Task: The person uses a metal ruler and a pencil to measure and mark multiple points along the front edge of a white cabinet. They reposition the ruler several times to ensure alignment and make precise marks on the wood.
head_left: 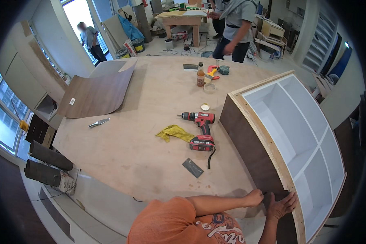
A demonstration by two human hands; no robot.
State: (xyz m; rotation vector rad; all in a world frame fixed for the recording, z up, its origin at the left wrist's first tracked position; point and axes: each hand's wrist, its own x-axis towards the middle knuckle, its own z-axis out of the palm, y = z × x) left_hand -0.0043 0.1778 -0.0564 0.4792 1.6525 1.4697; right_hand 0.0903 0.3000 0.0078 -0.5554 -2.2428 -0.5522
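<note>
1. Pale wood covers the bench [146, 156], broad enough to carry everything here.
2. White inside and brown outside, the cabinet [288, 142] sits along the bench's right side, compartments facing up; a wooden strip [271, 142] edges it.
3. Brown and slightly curled, a sheet [97, 95] lies toward the far left.
4. Near the middle rests a red-and-black drill [203, 118], just beside a yellow glove [173, 132].
5. The right hand [281, 206] is spread over the cabinet's near edge, thumb apart from the fingers. I'd press firmly there so nothing shifts – but hold those fingertips out of the tool's path.
6. The left hand [254, 198] is closed round something thin, close beside the right.
7. That dark tool [265, 193], too small for me to identify, points at the brown side – short, light, controlled movements should suit it best.
</note>
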